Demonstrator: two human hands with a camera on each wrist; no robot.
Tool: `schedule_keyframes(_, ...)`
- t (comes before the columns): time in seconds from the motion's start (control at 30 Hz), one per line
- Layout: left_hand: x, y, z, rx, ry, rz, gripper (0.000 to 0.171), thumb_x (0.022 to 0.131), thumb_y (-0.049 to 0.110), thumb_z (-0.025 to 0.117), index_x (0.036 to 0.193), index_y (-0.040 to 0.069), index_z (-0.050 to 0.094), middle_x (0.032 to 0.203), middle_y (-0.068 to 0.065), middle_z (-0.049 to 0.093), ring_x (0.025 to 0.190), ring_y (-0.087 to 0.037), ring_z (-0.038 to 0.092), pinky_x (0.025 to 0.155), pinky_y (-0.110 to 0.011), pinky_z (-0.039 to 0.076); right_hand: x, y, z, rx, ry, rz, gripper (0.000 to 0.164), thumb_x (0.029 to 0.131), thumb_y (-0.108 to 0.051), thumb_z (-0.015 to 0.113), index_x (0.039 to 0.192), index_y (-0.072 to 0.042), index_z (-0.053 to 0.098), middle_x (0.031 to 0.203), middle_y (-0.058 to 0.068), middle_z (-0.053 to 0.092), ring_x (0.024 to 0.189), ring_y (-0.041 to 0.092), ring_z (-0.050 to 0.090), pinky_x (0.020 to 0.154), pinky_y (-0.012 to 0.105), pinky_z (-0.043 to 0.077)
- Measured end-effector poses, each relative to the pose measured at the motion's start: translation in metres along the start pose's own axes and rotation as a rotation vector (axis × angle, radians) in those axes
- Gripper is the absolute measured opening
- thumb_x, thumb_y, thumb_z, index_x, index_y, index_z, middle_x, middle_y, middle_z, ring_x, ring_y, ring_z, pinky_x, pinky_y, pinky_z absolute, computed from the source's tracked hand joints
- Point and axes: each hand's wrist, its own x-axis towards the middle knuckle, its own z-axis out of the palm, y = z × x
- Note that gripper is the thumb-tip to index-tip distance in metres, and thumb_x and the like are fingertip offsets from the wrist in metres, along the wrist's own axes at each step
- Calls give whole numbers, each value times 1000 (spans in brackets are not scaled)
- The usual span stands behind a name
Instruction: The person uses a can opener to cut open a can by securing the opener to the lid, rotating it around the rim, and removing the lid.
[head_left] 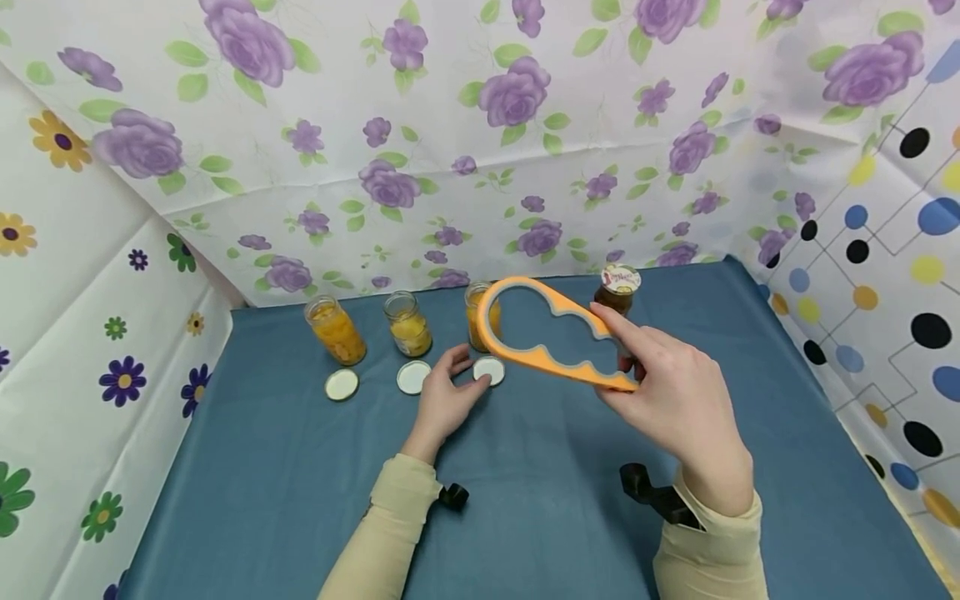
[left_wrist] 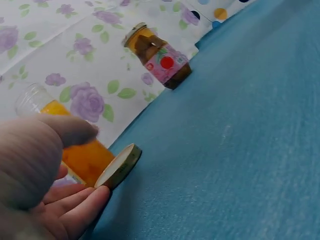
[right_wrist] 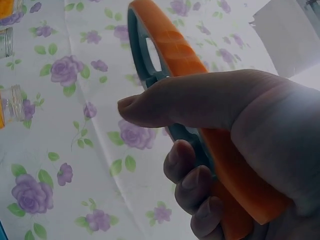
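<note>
My right hand [head_left: 663,392] grips the handle ends of an orange jar opener [head_left: 540,357] with a grey scalloped inner edge, held up above the table. In the right wrist view the thumb lies across the opener [right_wrist: 172,50], with the other fingers curled round its far side. My left hand [head_left: 447,402] is low at a round lid [head_left: 489,372] lying with its pale inside up. In the left wrist view the fingertips touch the edge of this lid [left_wrist: 120,166], and the thumb is raised apart from it. An uncapped jar of orange food [head_left: 474,321] stands just behind, partly covered by the opener.
Two more open jars, one orange [head_left: 337,333] and one yellow [head_left: 408,325], stand to the left, with lids [head_left: 342,385] [head_left: 413,377] in front of them. A closed dark jar [head_left: 618,287] stands at the back right. Flowered cloth [head_left: 450,125] hangs behind the blue-covered table [head_left: 525,500].
</note>
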Motion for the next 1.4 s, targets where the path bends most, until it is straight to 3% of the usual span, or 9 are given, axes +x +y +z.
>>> schedule_keyframes(0.13,-1,8,0,-15,78,30,59,92,31,72,142,11,49,140,-8,47,120,-22,52,85,-37,57,2,9,0,36,31,61,80,75,-20,79,146,-37,46,75,-10,52,56,10,41,43,31,35)
schedule_keyframes(0.37,-12,39,12,-58,262,334,42,93,16,70,132,7,57,132,-9,50,100,-32,57,64,-42,58,-3,29,-5,29,76,180,80,78,-27,80,148,-39,43,68,-5,48,52,15,38,44,35,31)
schedule_keyframes(0.47,-11,56,24,-106,241,421,40,93,15,70,131,10,58,126,-8,54,95,-28,57,60,-45,56,-4,41,-7,3,80,198,82,77,-29,81,149,-39,42,66,-4,46,51,17,37,44,35,30)
schedule_keyframes(0.53,-7,68,35,-138,187,436,41,93,17,70,132,14,57,124,-8,56,95,-25,58,62,-46,56,-3,49,-7,-16,84,209,82,77,-29,80,149,-39,42,65,-4,46,50,17,37,43,35,30)
schedule_keyframes(0.63,4,83,55,-180,71,391,47,94,20,70,137,20,51,126,-8,56,99,-22,58,71,-48,55,-2,62,-5,-35,88,243,81,78,-30,79,149,-38,42,65,-2,47,50,19,38,44,36,30)
schedule_keyframes(0.77,26,94,83,-207,-41,281,59,93,22,71,144,17,42,132,-12,52,106,-24,56,81,-51,53,-3,75,-3,-50,98,313,80,78,-32,78,149,-39,41,63,0,48,49,21,39,44,37,30)
schedule_keyframes(0.9,45,95,110,-162,-74,225,69,91,20,73,148,11,36,135,-14,50,112,-22,54,87,-48,52,-6,82,-6,-66,111,368,78,79,-33,76,148,-41,42,62,1,49,49,22,41,44,38,31)
schedule_keyframes(1.1,65,99,143,-71,-147,167,76,90,25,74,152,19,30,143,-8,44,125,-19,46,99,-42,47,-8,88,-11,-73,157,408,74,80,-34,75,147,-42,44,61,1,48,50,22,41,45,38,31)
schedule_keyframes(1.4,92,97,173,-8,-227,75,97,87,33,77,158,22,12,158,-5,27,140,-21,31,112,-47,36,-11,96,-13,-81,188,405,73,78,-29,76,145,-40,48,60,0,47,50,22,40,45,38,30)
